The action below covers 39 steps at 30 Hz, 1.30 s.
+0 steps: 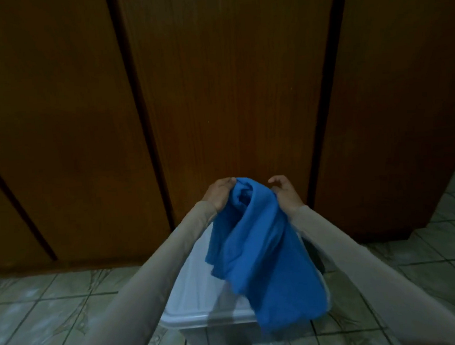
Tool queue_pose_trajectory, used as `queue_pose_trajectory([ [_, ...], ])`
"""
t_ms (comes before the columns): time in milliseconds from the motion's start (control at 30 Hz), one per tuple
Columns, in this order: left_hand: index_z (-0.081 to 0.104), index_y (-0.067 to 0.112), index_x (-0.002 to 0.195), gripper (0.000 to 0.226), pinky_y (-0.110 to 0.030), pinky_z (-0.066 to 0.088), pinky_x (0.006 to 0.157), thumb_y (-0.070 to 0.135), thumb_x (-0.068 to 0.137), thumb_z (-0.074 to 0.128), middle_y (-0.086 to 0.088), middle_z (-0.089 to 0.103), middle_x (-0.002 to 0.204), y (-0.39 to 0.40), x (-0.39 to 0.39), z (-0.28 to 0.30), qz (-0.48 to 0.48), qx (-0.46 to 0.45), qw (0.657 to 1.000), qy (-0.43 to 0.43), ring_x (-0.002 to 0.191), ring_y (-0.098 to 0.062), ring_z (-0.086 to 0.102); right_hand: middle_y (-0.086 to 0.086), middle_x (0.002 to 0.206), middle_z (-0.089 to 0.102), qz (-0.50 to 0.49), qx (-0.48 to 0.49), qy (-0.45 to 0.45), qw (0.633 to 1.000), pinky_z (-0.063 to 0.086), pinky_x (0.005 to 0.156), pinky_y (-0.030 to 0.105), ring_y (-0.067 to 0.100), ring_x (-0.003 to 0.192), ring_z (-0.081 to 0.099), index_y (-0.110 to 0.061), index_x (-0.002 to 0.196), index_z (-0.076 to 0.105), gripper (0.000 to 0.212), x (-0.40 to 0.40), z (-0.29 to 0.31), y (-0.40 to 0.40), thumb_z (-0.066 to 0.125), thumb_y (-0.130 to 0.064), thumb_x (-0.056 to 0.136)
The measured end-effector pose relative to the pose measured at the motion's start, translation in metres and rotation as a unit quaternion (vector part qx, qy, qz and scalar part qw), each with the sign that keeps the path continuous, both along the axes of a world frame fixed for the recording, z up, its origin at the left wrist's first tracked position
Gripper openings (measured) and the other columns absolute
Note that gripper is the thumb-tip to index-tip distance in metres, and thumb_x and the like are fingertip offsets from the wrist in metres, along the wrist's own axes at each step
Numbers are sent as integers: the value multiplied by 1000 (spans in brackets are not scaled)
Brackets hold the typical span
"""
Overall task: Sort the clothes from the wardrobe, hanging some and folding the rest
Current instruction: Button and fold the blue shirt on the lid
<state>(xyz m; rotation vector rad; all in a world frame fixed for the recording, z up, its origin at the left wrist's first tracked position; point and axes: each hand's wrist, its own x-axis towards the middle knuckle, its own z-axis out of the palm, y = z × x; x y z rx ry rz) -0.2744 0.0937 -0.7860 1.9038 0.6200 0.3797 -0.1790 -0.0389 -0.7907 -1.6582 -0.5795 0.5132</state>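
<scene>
Down below my arms, a white plastic bin (pixel 205 314) stands on the tiled floor (pixel 41 309), just in front of the wooden wardrobe doors (pixel 228 90). Its near rim and left inner wall show pale and bare; the rest of the inside is covered by the cloth hanging over it, so I cannot tell what, if anything, lies in it. A dark shape shows at the bin's far right corner, too dim to name.

Over the bin I hold up a blue garment (pixel 265 251). It is a solid bright blue, soft and a little fuzzy looking, bunched at the top between my hands and falling in long loose folds toward me, its lower edge draping over the bin's near right rim. I cannot make out sleeves, collar or any print on it.

My left hand (pixel 220 196) grips the bunched top of the cloth on the left, fingers curled over the fabric. My right hand (pixel 286 193) holds the top on the right; the cloth is caught at the base of the thumb and palm while the fingertips curl loosely above it. Both arms wear long beige sleeves (pixel 147 274). The wardrobe doors are closed, with dark gaps between the panels.
</scene>
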Motion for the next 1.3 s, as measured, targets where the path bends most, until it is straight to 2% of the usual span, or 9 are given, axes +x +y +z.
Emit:
queue_pose_trajectory([
  [67, 63, 9, 97, 40, -35, 43, 91, 33, 102, 31, -12, 65, 101, -1, 1, 12, -11, 11, 1000, 6, 91, -24, 60, -4, 96, 50, 35, 23, -17, 999, 40, 75, 26, 20, 98, 49, -20, 93, 48, 6, -3, 11, -2, 47, -25, 96],
  [167, 59, 12, 76, 44, -27, 42, 68, 41, 99, 36, -5, 61, 75, -6, 3, 30, -14, 9, 1000, 10, 67, -17, 54, -6, 98, 53, 87, -24, -129, 987, 45, 78, 34, 16, 91, 54, -24, 99, 45, 37, -3, 23, -6, 71, -39, 78],
  [267, 63, 12, 92, 38, -30, 47, 79, 50, 86, 58, -4, 66, 89, -6, 2, 41, -11, 12, 999, 28, 81, -18, 61, -3, 92, 53, 90, -123, -301, 941, 48, 74, 40, 20, 81, 57, -26, 101, 35, 49, 3, 33, -8, 74, -24, 71],
  [367, 60, 14, 88, 30, -30, 44, 67, 37, 76, 74, -2, 59, 79, -3, -2, 51, -53, 98, 992, 66, 71, -17, 55, -8, 83, 44, 70, -157, -378, 910, 41, 65, 34, 16, 75, 50, -23, 96, 34, 41, 10, 40, -13, 66, -13, 74],
  [600, 52, 19, 98, 11, -27, 42, 64, 18, 86, 53, 0, 57, 90, -3, -7, 63, -34, 390, 905, 167, 81, -16, 55, -4, 75, 50, -3, -183, -445, 877, 39, 64, 29, 17, 72, 52, -19, 90, 46, 14, 20, 43, -22, 53, -7, 87],
  [733, 36, 18, 103, 22, -29, 39, 64, 3, 88, 42, -1, 47, 88, 8, -12, 74, -9, 373, 916, 145, 75, -15, 48, 1, 83, 50, -71, -261, -506, 819, 45, 67, 31, 22, 81, 58, -14, 100, 46, 21, 30, 42, -28, 50, 1, 86],
  [1033, 61, 11, 97, 15, -25, 41, 84, 2, 92, 51, -2, 56, 101, 34, -25, 87, 153, 287, 943, -70, 94, -15, 51, 0, 85, 57, -118, -214, -422, 873, 48, 66, 31, 19, 79, 57, -19, 90, 45, 20, 60, 46, -51, 60, -6, 85],
  [1167, 61, 5, 107, 16, -24, 40, 81, 9, 95, 51, -5, 56, 103, 39, -26, 88, 250, 245, 932, -97, 92, -15, 50, -1, 84, 58, -131, -222, -441, 860, 49, 64, 28, 16, 75, 56, -20, 93, 49, 14, 62, 54, -60, 60, -12, 87],
  [1300, 57, 6, 107, 16, -26, 39, 76, 13, 97, 48, -5, 53, 98, 44, -32, 94, 284, 213, 929, -100, 88, -16, 49, 0, 86, 60, -135, -154, -389, 898, 48, 66, 28, 15, 77, 57, -19, 90, 57, 12, 65, 60, -64, 59, -8, 88],
])
